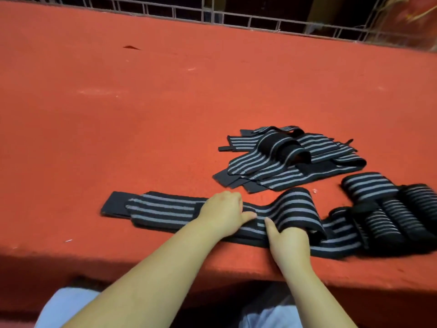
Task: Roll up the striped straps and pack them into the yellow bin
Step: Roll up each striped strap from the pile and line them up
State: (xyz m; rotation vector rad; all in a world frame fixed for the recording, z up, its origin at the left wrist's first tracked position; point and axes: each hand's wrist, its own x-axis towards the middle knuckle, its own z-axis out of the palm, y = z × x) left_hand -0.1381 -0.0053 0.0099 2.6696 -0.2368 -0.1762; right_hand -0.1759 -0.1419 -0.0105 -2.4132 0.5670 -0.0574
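A black strap with grey stripes (163,209) lies stretched across the near part of the red table. My left hand (224,209) presses on its middle with curled fingers. My right hand (289,235) has its fingers tucked under a raised fold of the same strap (298,207), thumb on top. A loose pile of several striped straps (290,159) lies just behind. More straps, partly rolled (387,214), sit at the right edge. No yellow bin is in view.
The red felt-covered table (142,102) stretches wide to the left and back. A white wire grid fence (236,17) runs along its far edge. The table's front edge (142,268) is close to my lap.
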